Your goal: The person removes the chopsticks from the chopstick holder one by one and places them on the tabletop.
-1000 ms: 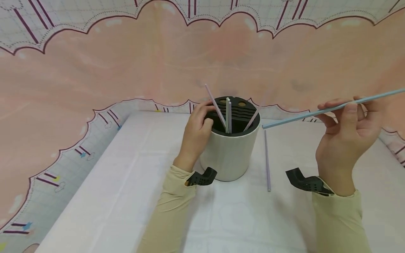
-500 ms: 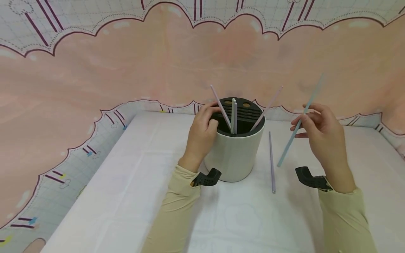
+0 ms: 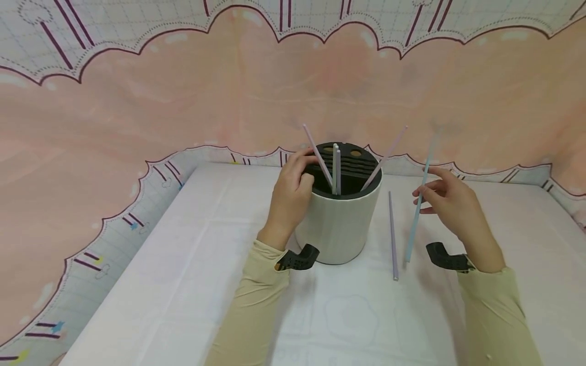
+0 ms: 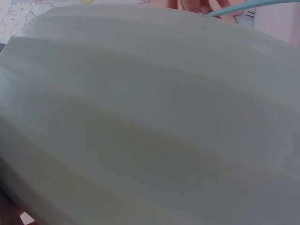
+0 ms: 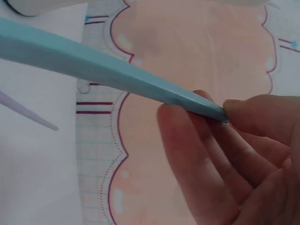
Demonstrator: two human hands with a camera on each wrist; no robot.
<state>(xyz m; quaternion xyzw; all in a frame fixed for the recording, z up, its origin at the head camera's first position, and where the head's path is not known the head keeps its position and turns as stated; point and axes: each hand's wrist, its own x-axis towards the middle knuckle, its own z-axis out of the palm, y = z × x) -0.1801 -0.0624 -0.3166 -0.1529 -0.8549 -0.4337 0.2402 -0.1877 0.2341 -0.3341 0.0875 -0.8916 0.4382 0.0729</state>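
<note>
My left hand (image 3: 289,201) grips the black rim of a white round utensil holder (image 3: 339,231), whose wall fills most of the left wrist view. In its open compartment, a pinkish chopstick (image 3: 316,152) leans left, another pinkish chopstick (image 3: 389,151) leans right, and two pale chopsticks (image 3: 336,170) stand near upright. To the right, my right hand (image 3: 453,208) pinches a light blue chopstick (image 3: 413,231) between thumb and fingers. It is tilted steeply, lower end close to the table; contact there is unclear. The right wrist view shows the blue chopstick (image 5: 98,63) has flat sides.
A lilac chopstick (image 3: 393,239) lies on the white table (image 3: 192,284) between the holder and my right hand. Slots and round holes mark the back of the black top (image 3: 344,161). A peach and white patterned cloth (image 3: 183,101) stands behind the table.
My right hand has moved left and slightly down toward the holder. The blue chopstick has swung from nearly level to steeply upright. My left hand keeps its hold on the rim.
</note>
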